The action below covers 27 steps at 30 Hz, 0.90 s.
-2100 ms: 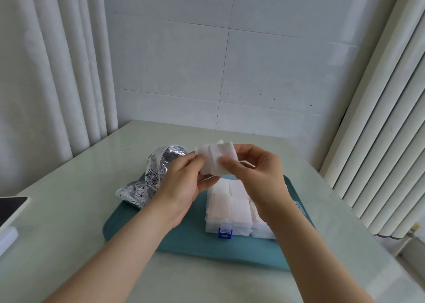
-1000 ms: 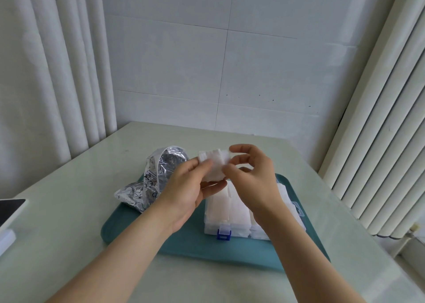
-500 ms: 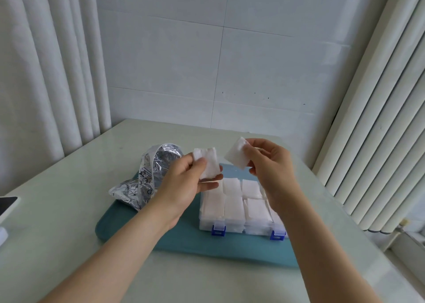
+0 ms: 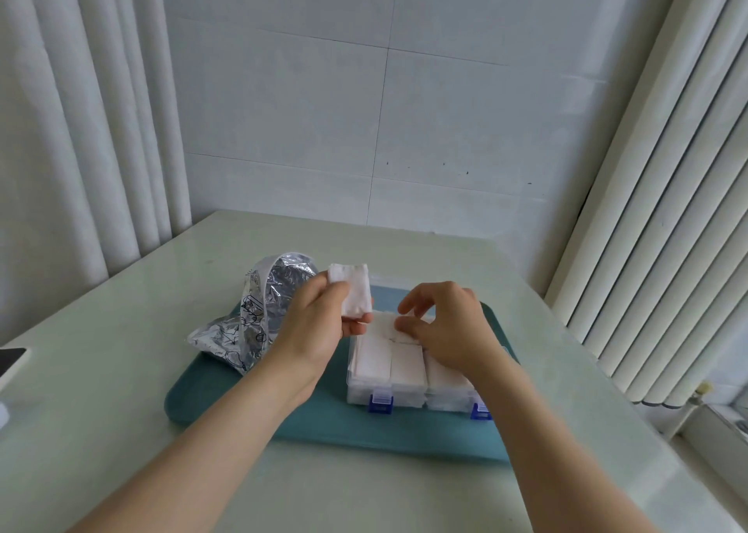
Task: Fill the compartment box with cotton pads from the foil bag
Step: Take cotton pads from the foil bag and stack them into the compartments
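Note:
A clear compartment box (image 4: 388, 387) with blue latches sits on a teal tray (image 4: 251, 403); white cotton pads fill its visible compartments. My left hand (image 4: 319, 326) holds a small stack of white cotton pads (image 4: 353, 290) upright above the box's left back corner. My right hand (image 4: 445, 330) is down on the box, its fingertips pinching a pad (image 4: 398, 330) that lies flat on a middle compartment. The crumpled silver foil bag (image 4: 259, 314) lies open at the tray's left back corner, just left of my left hand.
The tray rests on a pale green table (image 4: 101, 391). A phone-like device (image 4: 10, 364) lies at the table's left edge. Curtains hang at left, a ribbed radiator stands at right, and a tiled wall is behind.
My right hand has come down from mid-air with its single pad onto the box. My left hand still holds its stack, now slightly higher and further left of the right hand.

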Each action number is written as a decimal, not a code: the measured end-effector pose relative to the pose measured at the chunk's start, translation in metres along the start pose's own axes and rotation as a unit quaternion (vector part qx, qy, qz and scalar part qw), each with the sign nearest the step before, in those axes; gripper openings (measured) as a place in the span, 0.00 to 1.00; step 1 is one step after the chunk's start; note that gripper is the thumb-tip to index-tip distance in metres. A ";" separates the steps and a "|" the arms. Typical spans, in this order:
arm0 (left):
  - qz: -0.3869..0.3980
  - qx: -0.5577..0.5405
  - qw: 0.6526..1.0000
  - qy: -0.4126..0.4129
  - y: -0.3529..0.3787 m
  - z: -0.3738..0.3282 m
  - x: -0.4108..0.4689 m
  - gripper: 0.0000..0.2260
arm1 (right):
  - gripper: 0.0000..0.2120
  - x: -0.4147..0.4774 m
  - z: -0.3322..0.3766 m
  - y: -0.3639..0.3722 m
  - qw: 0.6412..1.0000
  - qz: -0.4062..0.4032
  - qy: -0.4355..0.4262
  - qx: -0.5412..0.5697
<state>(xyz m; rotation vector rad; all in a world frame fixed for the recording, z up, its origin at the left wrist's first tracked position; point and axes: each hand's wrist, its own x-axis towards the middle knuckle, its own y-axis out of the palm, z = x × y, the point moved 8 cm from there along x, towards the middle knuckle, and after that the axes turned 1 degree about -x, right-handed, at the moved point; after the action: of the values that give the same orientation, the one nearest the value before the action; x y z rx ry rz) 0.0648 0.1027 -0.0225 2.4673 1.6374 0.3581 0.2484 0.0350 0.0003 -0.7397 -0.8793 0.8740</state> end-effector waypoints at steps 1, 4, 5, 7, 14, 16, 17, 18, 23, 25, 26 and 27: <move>0.007 -0.003 1.000 -0.002 0.001 0.000 -0.001 0.11 | 0.04 0.000 0.000 0.001 0.999 -0.002 -0.003 -0.036; 0.030 0.000 1.000 -0.006 0.004 0.001 -0.001 0.12 | 0.05 0.001 0.005 0.000 0.995 -0.028 -0.007 -0.093; 0.037 0.005 0.999 -0.005 0.004 0.001 -0.001 0.13 | 0.06 -0.001 0.011 -0.004 0.996 -0.050 -0.021 -0.070; 0.054 0.016 0.998 0.005 0.006 0.000 -0.001 0.14 | 0.08 -0.006 0.026 -0.014 0.993 -0.073 -0.049 0.080; 0.115 0.042 0.991 0.047 0.022 -0.005 -0.009 0.16 | 0.11 -0.018 0.061 -0.014 0.948 0.020 -0.086 0.306; 0.125 0.073 0.987 0.063 0.024 -0.006 -0.011 0.14 | 0.11 -0.016 0.056 -0.015 0.938 0.026 -0.063 0.339; 0.120 0.101 0.985 0.073 0.022 -0.007 -0.012 0.15 | 0.11 -0.015 0.051 -0.018 0.932 0.024 -0.045 0.359; 0.109 0.130 0.982 0.086 0.019 -0.008 -0.012 0.18 | 0.10 -0.013 0.044 -0.024 0.927 0.016 -0.025 0.373; 0.089 0.315 0.920 0.217 0.022 -0.021 -0.020 0.16 | 0.08 -0.009 0.007 -0.051 0.947 0.005 0.064 0.315; 0.118 0.379 0.883 0.251 0.030 -0.017 -0.026 0.13 | 0.07 -0.013 -0.004 -0.053 0.957 0.042 0.089 0.273; 0.132 0.405 0.865 0.265 0.034 -0.014 -0.029 0.12 | 0.07 -0.017 -0.007 -0.051 0.960 0.065 0.098 0.256; 0.145 0.426 0.849 0.275 0.037 -0.011 -0.031 0.11 | 0.07 -0.021 -0.011 -0.049 0.961 0.085 0.103 0.243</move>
<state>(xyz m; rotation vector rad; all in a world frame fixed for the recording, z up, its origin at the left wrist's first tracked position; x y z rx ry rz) 0.0830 0.0594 -0.0054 3.5708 1.9116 0.4873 0.2660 -0.0072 0.0289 -0.4667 -0.3919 1.0911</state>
